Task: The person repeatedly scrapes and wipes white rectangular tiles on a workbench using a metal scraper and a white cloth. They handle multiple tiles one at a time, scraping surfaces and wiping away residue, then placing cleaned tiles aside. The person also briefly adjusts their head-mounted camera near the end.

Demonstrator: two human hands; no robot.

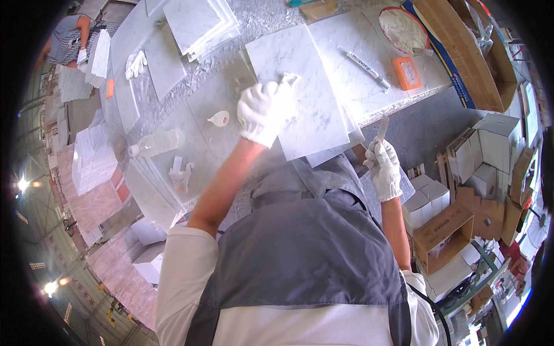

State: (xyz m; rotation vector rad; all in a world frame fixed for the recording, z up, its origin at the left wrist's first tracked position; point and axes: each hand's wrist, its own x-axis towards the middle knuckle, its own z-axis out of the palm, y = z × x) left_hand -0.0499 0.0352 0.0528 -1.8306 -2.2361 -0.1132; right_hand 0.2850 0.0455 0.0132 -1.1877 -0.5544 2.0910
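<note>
A gloved left hand (pixel 262 111) presses flat, fingers spread, on a white marble tile (pixel 300 95) lying on the workbench (pixel 173 124). Right of the tile's near edge, the gloved right hand (pixel 385 168) grips a file (pixel 382 128), pointing up.

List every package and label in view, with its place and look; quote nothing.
Open brown cardboard box: floor, lower right, beside the person's right arm.
White cartons: stacked on the floor, right of the bench.
Large brown cardboard sheet: leaning at the bench's far right end.
Clear plastic bottle: lying on the bench, left of the left hand.
</note>
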